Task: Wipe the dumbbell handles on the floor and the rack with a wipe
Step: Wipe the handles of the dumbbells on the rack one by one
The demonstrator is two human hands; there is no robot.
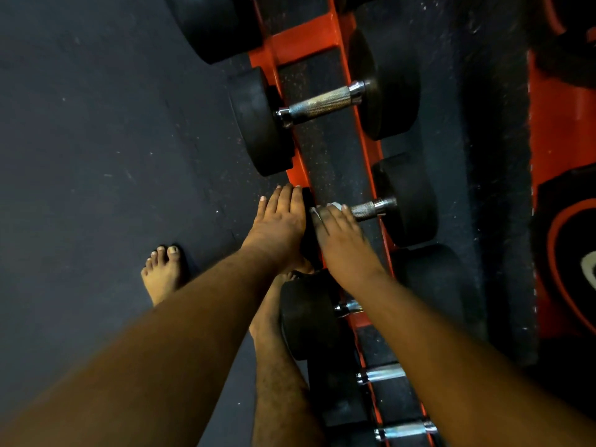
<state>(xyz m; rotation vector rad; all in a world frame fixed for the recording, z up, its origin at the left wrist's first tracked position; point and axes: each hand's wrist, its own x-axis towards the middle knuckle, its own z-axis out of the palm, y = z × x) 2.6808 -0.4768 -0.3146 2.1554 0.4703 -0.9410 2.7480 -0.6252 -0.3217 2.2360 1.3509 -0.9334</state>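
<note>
Two hands low at rack (366, 146): left hand (280, 221) flat on weight, right hand (342, 235) pressing wipe (333, 206) round handle (371, 208).

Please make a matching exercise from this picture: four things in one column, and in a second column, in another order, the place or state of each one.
Things
1. left hand
2. right hand
3. wipe
4. bare foot

Places or states
A. on the dark floor, left of the rack
B. flat on a black dumbbell head
C. white, showing only at the fingertips
D. over a dumbbell handle, pressing the wipe

Pairs: 1-B, 2-D, 3-C, 4-A
</note>
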